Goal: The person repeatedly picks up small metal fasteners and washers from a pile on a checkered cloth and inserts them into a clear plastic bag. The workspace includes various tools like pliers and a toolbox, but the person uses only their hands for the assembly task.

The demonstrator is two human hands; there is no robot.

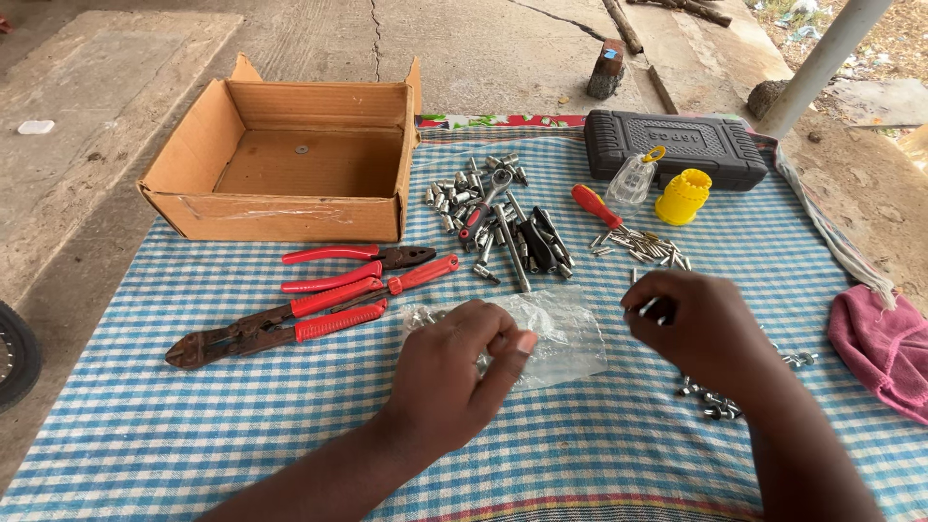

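One blue checked cloth (193, 425) covers the ground, its near-left stretch bare and roomy. An open cardboard box (290, 159) sits at the far-left edge, a black tool case (677, 145) at the far right. Red-handled pliers (319, 300) lie left of centre, sockets (483, 208) beyond. The left hand (454, 372) pinches the near edge of a clear plastic bag (565, 333). The right hand (691, 329), fingers curled shut, grips small metal bits (646, 309) just beside the bag.

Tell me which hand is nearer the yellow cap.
Right. The right hand lies just below the yellow cap; the left hand sits farther left, fingers on the clear plastic bag.
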